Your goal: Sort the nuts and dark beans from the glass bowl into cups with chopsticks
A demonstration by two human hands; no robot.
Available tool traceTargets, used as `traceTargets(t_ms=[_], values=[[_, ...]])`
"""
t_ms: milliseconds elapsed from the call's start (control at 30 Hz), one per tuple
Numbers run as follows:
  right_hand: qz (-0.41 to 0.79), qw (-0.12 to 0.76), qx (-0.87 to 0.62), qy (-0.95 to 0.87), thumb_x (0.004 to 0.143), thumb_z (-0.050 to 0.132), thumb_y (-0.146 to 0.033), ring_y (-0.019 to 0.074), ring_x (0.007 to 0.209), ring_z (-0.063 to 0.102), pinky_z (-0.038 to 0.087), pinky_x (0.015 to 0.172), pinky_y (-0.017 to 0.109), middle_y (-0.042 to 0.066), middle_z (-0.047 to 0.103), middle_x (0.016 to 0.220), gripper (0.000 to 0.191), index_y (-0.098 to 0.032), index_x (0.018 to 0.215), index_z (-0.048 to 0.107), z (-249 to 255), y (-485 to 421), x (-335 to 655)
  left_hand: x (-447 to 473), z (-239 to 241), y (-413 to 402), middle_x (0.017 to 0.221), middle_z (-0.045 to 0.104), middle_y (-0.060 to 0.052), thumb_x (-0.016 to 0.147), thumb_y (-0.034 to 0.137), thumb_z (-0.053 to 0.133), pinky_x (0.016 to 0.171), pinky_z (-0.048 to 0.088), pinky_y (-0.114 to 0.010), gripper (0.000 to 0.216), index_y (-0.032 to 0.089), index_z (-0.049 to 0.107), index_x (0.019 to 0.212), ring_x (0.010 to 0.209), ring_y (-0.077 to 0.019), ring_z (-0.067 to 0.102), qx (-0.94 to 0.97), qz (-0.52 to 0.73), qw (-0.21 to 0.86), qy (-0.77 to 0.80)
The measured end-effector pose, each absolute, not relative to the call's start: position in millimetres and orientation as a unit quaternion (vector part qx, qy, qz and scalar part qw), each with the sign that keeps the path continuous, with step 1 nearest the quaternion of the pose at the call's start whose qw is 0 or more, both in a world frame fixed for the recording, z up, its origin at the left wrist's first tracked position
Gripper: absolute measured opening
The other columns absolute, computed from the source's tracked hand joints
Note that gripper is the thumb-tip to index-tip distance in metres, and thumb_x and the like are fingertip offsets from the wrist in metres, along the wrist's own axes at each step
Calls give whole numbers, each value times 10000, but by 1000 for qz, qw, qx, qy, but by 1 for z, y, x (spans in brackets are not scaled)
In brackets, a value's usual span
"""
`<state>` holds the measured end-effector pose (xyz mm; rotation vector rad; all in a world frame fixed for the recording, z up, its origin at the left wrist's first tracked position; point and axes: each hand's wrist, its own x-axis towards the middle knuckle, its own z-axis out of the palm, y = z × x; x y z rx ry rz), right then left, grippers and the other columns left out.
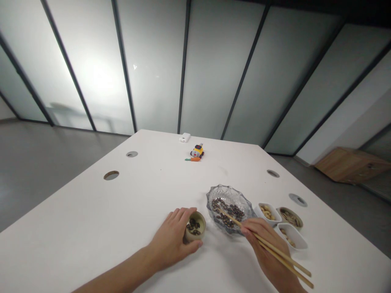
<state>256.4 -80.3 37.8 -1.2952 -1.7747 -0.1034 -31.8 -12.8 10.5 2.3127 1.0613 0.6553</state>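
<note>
My left hand (pixel 174 237) is wrapped round a small round cup (pixel 203 228) standing on the table, with several dark beans (pixel 193 226) inside it. A pair of wooden chopsticks (pixel 282 257) is gripped in my right hand (pixel 265 240). Their tips reach into a clear scalloped glass bowl (pixel 224 190), among many glossy dark beans (pixel 233 210). Whether a bean is pinched between the tips is too small to tell. The bowl stands to the right of the cup.
Right of the bowl stand white dishes, one with cashews (pixel 267 212), another with brownish nuts (pixel 287 237), and a round dish with striped seeds (pixel 290 218). Farther back on the white table (pixel 146 191) lie a toy vehicle (pixel 197 151), an orange-handled screwdriver (pixel 193 159) and a white device (pixel 185 137).
</note>
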Motion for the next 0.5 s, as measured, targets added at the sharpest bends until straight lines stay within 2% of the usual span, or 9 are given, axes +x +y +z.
traceTargets(t_ms=[500], values=[[-26, 447, -521, -727, 1036, 600, -364, 161, 813, 755, 611, 747, 219, 33, 751, 913, 228, -259, 911, 759, 33, -79, 256, -31, 11, -12, 1389, 619, -100, 828, 314, 811, 1108, 466, -525, 735, 278, 423, 1452, 1258, -324, 586, 852, 236, 256, 391]])
